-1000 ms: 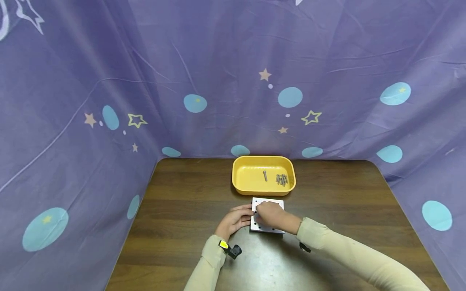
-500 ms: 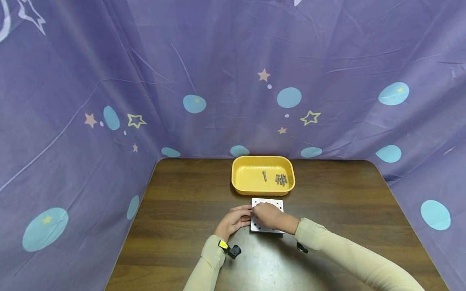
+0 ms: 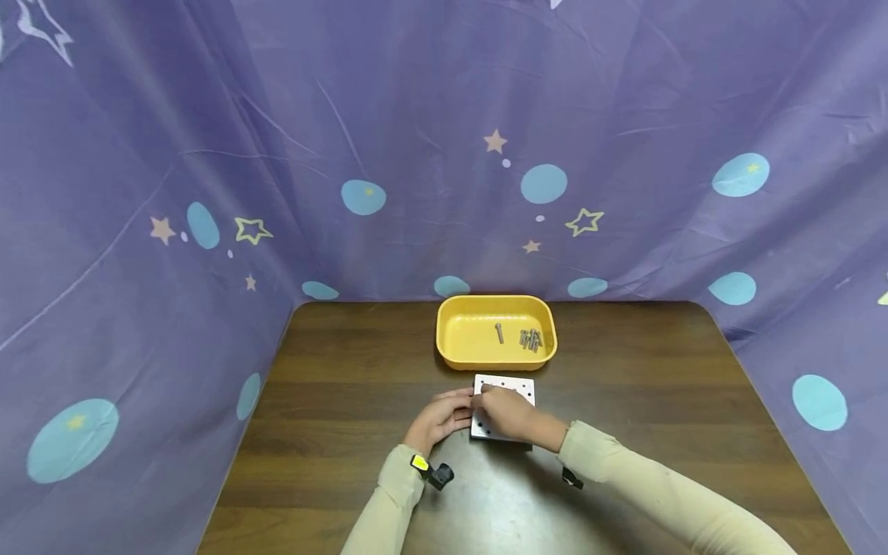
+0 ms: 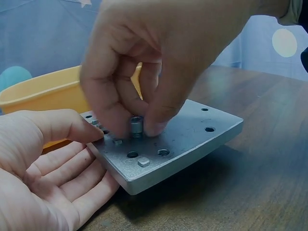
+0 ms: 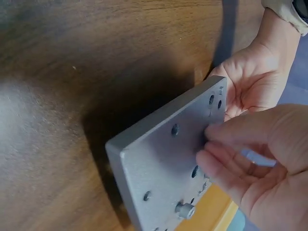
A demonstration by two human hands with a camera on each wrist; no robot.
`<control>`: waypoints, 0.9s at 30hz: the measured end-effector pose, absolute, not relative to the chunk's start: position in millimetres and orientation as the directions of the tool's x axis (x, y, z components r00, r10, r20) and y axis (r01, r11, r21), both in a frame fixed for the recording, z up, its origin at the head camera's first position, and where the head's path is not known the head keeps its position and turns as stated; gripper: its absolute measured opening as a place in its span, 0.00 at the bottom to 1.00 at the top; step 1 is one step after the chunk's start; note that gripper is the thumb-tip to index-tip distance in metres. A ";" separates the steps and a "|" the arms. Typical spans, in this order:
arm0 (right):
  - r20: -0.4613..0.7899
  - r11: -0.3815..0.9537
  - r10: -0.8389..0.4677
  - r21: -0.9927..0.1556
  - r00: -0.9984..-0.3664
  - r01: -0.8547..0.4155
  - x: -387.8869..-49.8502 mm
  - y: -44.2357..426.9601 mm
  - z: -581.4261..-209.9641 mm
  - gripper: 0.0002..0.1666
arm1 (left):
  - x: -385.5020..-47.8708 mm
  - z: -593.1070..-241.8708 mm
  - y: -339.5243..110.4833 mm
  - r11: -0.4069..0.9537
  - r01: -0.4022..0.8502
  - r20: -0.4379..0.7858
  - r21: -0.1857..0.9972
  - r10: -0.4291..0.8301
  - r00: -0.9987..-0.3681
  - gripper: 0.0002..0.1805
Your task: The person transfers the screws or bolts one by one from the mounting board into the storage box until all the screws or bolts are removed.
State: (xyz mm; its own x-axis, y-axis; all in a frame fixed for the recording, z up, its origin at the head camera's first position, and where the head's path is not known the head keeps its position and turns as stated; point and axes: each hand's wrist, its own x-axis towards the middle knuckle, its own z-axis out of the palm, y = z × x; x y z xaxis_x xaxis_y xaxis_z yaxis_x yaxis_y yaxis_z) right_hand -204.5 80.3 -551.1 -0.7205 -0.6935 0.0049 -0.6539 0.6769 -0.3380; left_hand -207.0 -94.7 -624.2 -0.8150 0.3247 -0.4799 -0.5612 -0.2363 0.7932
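A grey metal plate (image 4: 187, 144) with several holes lies tilted above the wooden table. My left hand (image 4: 53, 168) grips its edge, thumb on top and fingers underneath. With thumb and fingers my right hand (image 4: 144, 62) pinches a bolt (image 4: 137, 126) standing upright on the plate. In the right wrist view, the right hand's (image 5: 260, 159) fingertips hide that bolt, and a second bolt (image 5: 185, 210) stands in the plate near the yellow tray. From the head view, both hands meet at the plate's left part.
A yellow tray (image 3: 496, 365) stands just behind the plate, with one bolt (image 3: 499, 333) lying alone and several bolts (image 3: 531, 340) in a pile at its right side. The brown wooden table (image 3: 624, 362) reaches back to a purple curtain (image 3: 416, 154).
The right hand has shifted slightly left over the plate, its fingers still at the bolt. The left hand keeps its hold on the edge. The whole head view has moved slightly.
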 end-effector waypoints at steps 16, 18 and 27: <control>0.001 0.673 -0.667 -0.428 -0.745 -0.603 -207.9 79.8 -555.3 0.07 | -239.6 -623.1 -110.6 -0.039 -0.662 -0.564 0.748 0.487 -0.666 0.25; -0.003 0.669 -0.672 -0.431 -0.740 -0.606 -208.7 79.1 -555.4 0.08 | -240.1 -622.9 -111.2 -0.042 -0.656 -0.556 0.753 0.493 -0.669 0.25; 0.020 0.722 -0.584 -0.443 -0.811 -0.531 -206.5 82.9 -559.3 0.16 | -231.1 -625.0 -102.2 -0.073 -0.631 -0.532 0.772 0.468 -0.705 0.23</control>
